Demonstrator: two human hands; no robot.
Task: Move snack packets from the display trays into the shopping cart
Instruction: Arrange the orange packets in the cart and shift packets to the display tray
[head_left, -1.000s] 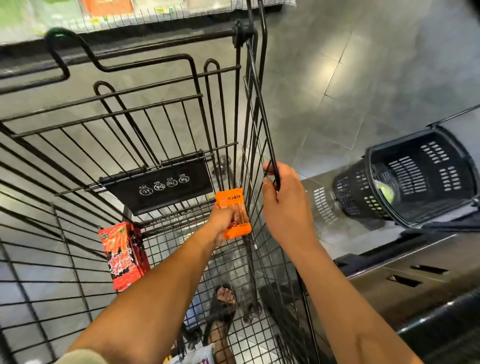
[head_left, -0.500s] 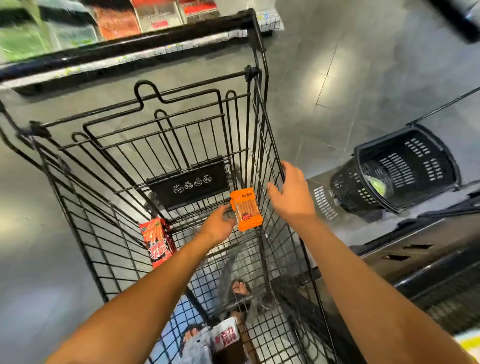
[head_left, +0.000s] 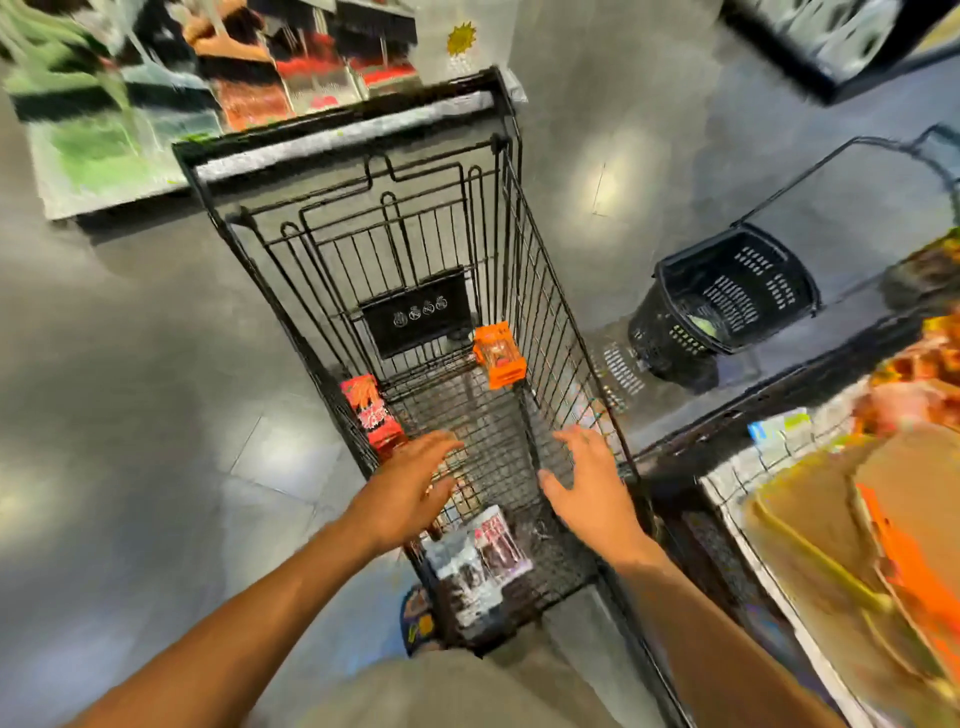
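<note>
A black wire shopping cart (head_left: 545, 291) stands in front of me. An orange snack packet (head_left: 497, 354) lies against its far right corner. A red packet (head_left: 372, 410) leans on its left wall, and a dark and white packet (head_left: 480, 558) lies at the near end. My left hand (head_left: 410, 488) and my right hand (head_left: 587, 483) hover over the near part of the cart, fingers spread, holding nothing. Display trays with blurred snack packets (head_left: 883, 519) sit at the right.
A black plastic basket (head_left: 727, 306) lies tilted on a low ledge right of the cart. A shelf of packets (head_left: 156, 104) stands beyond the cart at top left. Grey tiled floor (head_left: 130, 389) lies open on the left.
My left hand let go of the orange packet, which now rests in the cart's far right corner. My right hand released the cart's side wire. Both hands drew back toward me, and the view pulled back.
</note>
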